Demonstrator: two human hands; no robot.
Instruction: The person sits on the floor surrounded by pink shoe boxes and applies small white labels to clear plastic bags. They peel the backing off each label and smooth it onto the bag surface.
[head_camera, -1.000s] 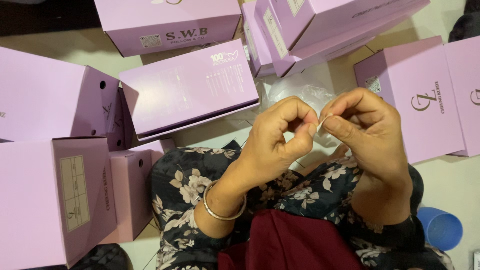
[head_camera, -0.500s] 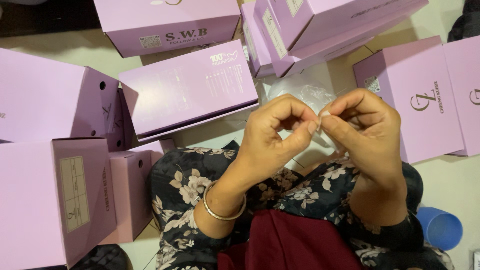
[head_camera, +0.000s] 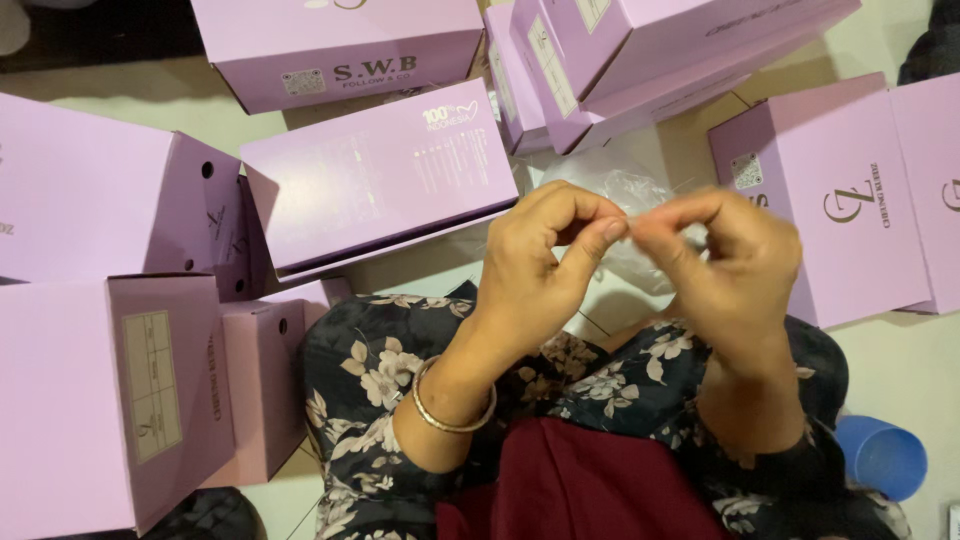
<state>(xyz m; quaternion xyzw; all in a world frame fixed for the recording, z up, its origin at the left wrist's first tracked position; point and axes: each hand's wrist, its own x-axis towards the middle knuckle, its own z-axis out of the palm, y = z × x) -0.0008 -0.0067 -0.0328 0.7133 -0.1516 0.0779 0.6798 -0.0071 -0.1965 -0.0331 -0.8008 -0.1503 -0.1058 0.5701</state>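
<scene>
From here I see the left hand (head_camera: 540, 275) and the right hand (head_camera: 730, 270) raised together over the lap, thumb and forefinger of each pinched shut where the fingertips meet, on something too small and blurred for me to name. Just beyond them a crumpled clear plastic bag (head_camera: 625, 215) lies on the floor among the lilac boxes (head_camera: 380, 180). I judge the work mid-way: several boxes stand folded around, and the pinched bit is not yet placed anywhere.
</scene>
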